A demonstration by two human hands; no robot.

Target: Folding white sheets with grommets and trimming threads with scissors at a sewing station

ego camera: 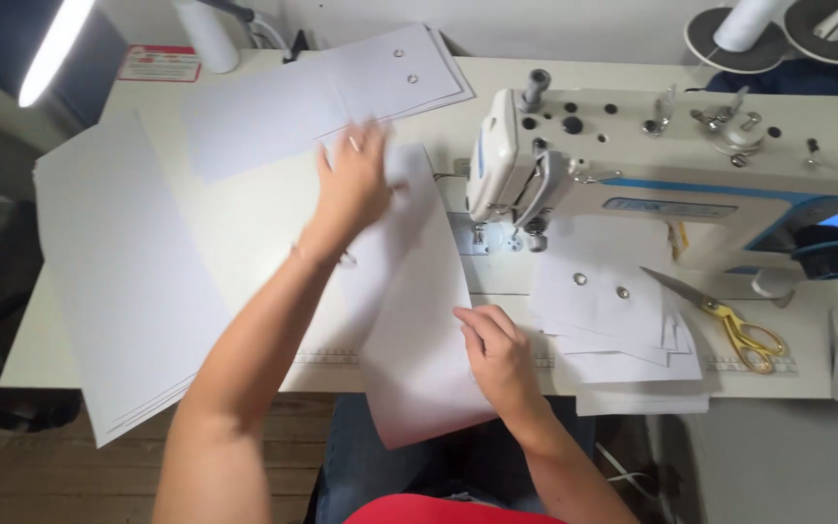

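Both hands press flat, fingers spread, right hand point(499, 351) and left hand point(353, 184), on white sheet point(414, 320).

Her left hand point(353, 184) lies flat on a white sheet point(419, 320) that hangs over the table point(244, 218) edge, while the right hand point(497, 354) presses its lower right side. A white sewing machine point(632, 165) stands just beside them, gold-handled scissors point(739, 330) near its base.
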